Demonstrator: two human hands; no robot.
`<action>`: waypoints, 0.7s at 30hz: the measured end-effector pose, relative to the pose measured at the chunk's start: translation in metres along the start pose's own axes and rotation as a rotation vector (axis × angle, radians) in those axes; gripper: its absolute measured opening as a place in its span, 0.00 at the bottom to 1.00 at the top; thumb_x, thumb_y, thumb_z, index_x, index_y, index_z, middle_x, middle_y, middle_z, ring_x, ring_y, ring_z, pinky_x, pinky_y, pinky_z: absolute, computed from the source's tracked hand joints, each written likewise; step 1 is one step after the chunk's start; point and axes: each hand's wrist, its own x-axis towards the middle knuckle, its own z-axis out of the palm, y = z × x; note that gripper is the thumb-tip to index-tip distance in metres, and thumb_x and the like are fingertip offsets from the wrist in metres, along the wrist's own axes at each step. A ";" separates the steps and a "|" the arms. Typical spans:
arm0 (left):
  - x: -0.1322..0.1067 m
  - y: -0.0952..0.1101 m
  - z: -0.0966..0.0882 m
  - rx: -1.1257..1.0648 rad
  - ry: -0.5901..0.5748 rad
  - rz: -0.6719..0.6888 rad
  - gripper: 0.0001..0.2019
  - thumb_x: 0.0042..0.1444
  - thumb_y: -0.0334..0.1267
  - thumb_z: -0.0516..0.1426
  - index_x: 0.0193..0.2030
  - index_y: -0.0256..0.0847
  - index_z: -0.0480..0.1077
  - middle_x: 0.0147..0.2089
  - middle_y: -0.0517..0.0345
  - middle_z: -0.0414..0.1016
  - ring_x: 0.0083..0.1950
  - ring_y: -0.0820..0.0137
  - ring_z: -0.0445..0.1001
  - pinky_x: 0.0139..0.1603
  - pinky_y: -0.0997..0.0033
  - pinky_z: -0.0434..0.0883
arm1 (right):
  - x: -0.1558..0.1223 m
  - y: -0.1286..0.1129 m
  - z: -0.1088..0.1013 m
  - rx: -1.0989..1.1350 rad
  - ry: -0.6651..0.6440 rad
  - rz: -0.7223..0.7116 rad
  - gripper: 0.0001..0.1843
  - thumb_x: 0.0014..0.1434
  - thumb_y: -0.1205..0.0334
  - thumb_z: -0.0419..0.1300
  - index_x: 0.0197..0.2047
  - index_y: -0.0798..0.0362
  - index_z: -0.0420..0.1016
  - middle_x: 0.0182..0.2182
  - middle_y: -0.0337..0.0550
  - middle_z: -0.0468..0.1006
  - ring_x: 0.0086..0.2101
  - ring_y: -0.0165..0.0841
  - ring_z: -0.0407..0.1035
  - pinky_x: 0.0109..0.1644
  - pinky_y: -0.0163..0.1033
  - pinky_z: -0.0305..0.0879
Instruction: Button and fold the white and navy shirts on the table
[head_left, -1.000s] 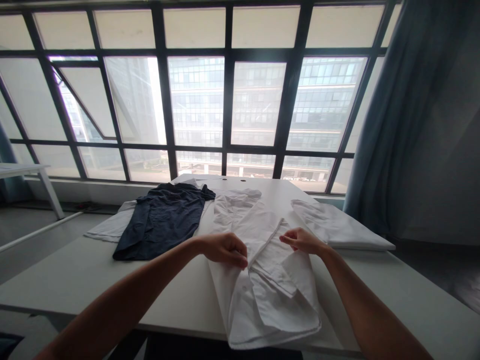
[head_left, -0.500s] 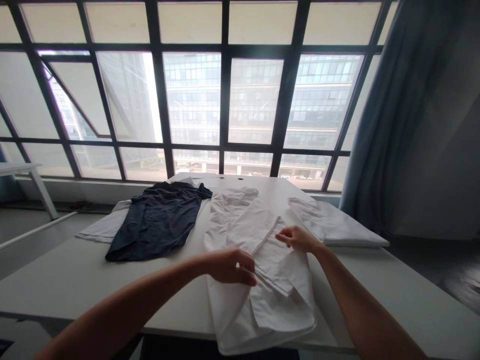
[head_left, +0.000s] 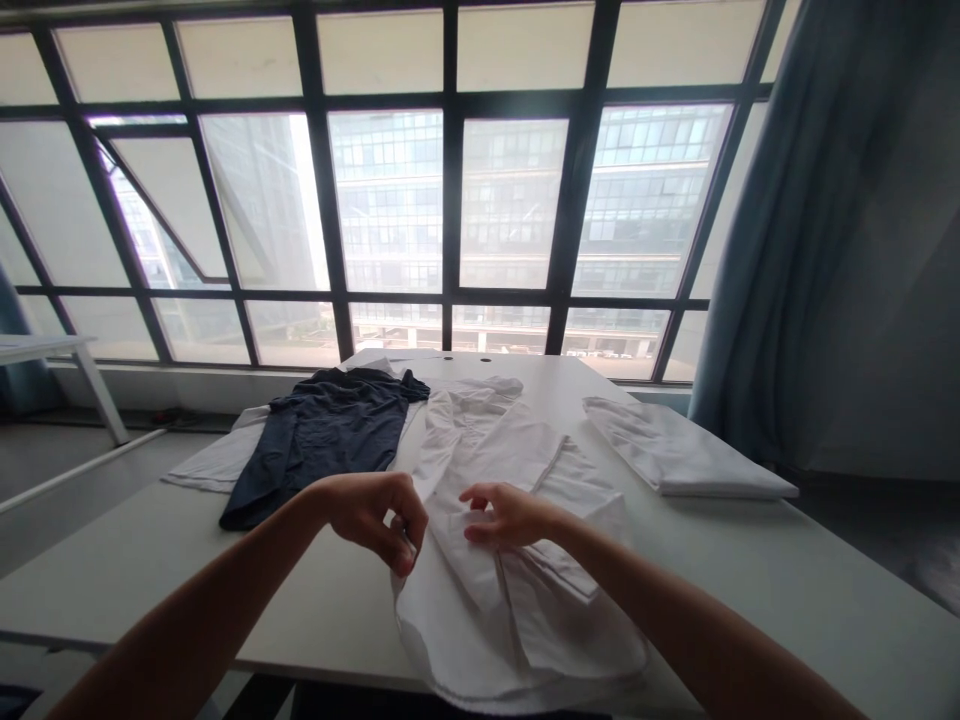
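Note:
A white button shirt (head_left: pixel 517 610) lies creased and partly folded on the table's near edge, its hem hanging slightly over. My left hand (head_left: pixel 371 520) is shut at the shirt's left edge, its fingertips pinching the white cloth. My right hand (head_left: pixel 510 515) is over the shirt's middle with fingers apart, close to or touching the cloth, holding nothing I can see. To the left lies a dark navy shirt (head_left: pixel 322 440) on a white cloth (head_left: pixel 214 465). A flat folded white garment (head_left: pixel 679 450) sits to the right.
The white table (head_left: pixel 120 570) carries all the garments. Behind it are a large window with dark frames (head_left: pixel 450 200) and a blue curtain (head_left: pixel 780 250) at the right. A smaller white table (head_left: pixel 37 345) stands at the far left.
Both hands have moved left across the white shirt. My left hand now pinches its left edge, and the shirt's folded layers lie spread wider, with the hem nearer me.

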 end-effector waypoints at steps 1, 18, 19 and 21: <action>0.000 0.000 -0.001 0.002 0.004 0.001 0.25 0.49 0.61 0.64 0.29 0.36 0.79 0.27 0.53 0.77 0.29 0.70 0.71 0.34 0.71 0.67 | 0.001 -0.005 0.004 0.080 0.005 -0.016 0.33 0.51 0.46 0.69 0.56 0.54 0.74 0.44 0.51 0.80 0.40 0.37 0.74 0.46 0.42 0.70; 0.108 -0.035 0.078 0.047 -0.077 0.138 0.11 0.49 0.42 0.69 0.31 0.37 0.77 0.27 0.63 0.76 0.29 0.76 0.71 0.33 0.80 0.66 | 0.002 0.035 -0.059 0.110 0.219 0.004 0.25 0.56 0.43 0.62 0.42 0.59 0.79 0.30 0.49 0.81 0.31 0.36 0.75 0.37 0.41 0.72; 0.117 -0.042 0.090 0.091 -0.055 0.166 0.11 0.49 0.42 0.70 0.29 0.37 0.77 0.27 0.63 0.76 0.29 0.76 0.72 0.33 0.80 0.66 | -0.001 0.038 -0.058 0.099 0.203 0.009 0.24 0.57 0.44 0.61 0.42 0.59 0.79 0.29 0.48 0.80 0.30 0.36 0.75 0.36 0.40 0.71; 0.128 -0.051 0.106 0.193 -0.021 0.283 0.13 0.48 0.45 0.70 0.27 0.38 0.75 0.28 0.60 0.77 0.32 0.72 0.74 0.37 0.77 0.68 | -0.006 0.038 -0.052 0.039 0.163 0.013 0.21 0.58 0.47 0.61 0.41 0.58 0.79 0.28 0.47 0.80 0.29 0.35 0.74 0.34 0.39 0.70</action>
